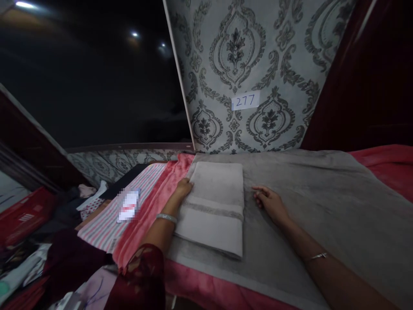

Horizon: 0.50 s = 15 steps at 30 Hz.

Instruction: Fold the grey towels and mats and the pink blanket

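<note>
A folded light grey towel with a darker band across it lies flat on a grey blanket. At the towel's left edge, my left hand has its fingers closed on the border; the fingertips are partly hidden. My right hand hovers over the blanket to the right of the towel, apart from it. Its index finger points toward the towel while the other fingers bend loosely, with nothing seen in them.
Beneath the grey blanket is a pink-red cloth. To the left lies a striped cloth with a blurred white item on it. Clothes and a red bag crowd the far left. A patterned wall and dark screen stand behind.
</note>
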Motion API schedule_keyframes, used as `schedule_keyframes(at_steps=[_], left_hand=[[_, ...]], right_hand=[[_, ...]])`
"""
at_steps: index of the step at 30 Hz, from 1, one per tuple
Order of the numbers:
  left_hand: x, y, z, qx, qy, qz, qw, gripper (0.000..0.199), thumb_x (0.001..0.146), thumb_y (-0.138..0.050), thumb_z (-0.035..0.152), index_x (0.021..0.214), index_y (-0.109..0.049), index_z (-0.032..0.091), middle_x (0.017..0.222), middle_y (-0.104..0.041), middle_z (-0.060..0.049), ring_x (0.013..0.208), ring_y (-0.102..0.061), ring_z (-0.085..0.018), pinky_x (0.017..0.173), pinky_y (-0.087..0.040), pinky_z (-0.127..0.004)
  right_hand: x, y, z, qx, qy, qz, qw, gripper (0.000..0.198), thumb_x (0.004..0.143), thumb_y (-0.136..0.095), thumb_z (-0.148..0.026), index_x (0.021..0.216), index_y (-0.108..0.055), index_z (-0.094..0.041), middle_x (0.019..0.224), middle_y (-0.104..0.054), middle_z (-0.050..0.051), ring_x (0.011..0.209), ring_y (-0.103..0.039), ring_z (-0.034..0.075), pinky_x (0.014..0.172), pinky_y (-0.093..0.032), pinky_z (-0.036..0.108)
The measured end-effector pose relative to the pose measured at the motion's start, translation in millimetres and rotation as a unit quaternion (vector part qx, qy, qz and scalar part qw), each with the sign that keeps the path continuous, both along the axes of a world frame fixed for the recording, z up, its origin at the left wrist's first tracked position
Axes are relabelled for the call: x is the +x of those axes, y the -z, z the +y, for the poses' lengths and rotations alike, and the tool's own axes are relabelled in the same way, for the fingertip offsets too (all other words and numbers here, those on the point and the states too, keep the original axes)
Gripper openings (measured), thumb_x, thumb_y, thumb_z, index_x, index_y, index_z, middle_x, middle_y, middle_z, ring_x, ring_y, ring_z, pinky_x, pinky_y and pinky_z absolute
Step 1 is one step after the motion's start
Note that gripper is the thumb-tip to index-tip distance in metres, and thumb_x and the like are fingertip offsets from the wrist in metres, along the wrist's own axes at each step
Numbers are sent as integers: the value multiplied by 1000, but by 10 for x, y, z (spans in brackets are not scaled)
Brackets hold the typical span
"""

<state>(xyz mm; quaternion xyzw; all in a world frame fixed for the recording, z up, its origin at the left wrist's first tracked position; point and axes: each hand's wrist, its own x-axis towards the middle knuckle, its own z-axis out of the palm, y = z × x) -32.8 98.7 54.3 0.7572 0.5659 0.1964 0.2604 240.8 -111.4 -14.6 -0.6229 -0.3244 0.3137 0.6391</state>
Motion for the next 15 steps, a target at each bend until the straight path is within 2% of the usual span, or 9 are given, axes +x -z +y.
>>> schedule_keyframes(at_steps=[4, 6, 8, 11, 15], left_hand=[[-25, -21, -160, 15, -4, 18, 1000, 34, 79, -69, 31, 108, -71, 13, 105, -76, -12, 103, -70, -29, 85, -52, -32], [-31, -21, -278, 28, 1, 57, 998, 49, 82, -68, 31, 127, -63, 12, 115, -74, -15, 111, -68, -30, 89, -51, -34], [-15, -9, -400, 54, -1, 124, 991, 55, 89, -61, 30, 140, -53, 11, 123, -70, -19, 117, -65, -31, 93, -49, -36], [42, 17, -534, 99, -10, 203, 974, 52, 97, -45, 27, 148, -44, 13, 125, -69, -20, 116, -65, -33, 93, -48, -40], [72, 25, -582, 141, -5, 239, 961, 46, 98, -39, 24, 143, -50, 16, 129, -65, -19, 113, -65, -32, 93, -49, -41]], right_hand=[[12, 31, 6, 2, -10, -12, 1000, 39, 69, -63, -38, 102, -66, -17, 71, -63, 1, 55, -55, 12, 48, -43, 24], [6, 35, 8, -7, -11, -15, 1000, 36, 72, -61, -35, 102, -66, -17, 71, -64, 1, 56, -57, 12, 49, -45, 24], [-2, 33, 7, -16, -12, -22, 1000, 32, 75, -58, -29, 103, -66, -17, 71, -65, 1, 56, -57, 12, 50, -46, 23], [4, 40, 5, -24, -18, -45, 999, 30, 78, -57, -24, 106, -66, -16, 73, -67, 2, 56, -59, 11, 52, -48, 22], [33, 65, -2, -36, -21, -58, 997, 32, 82, -60, -24, 112, -66, -16, 77, -70, 3, 59, -62, 11, 53, -50, 21]])
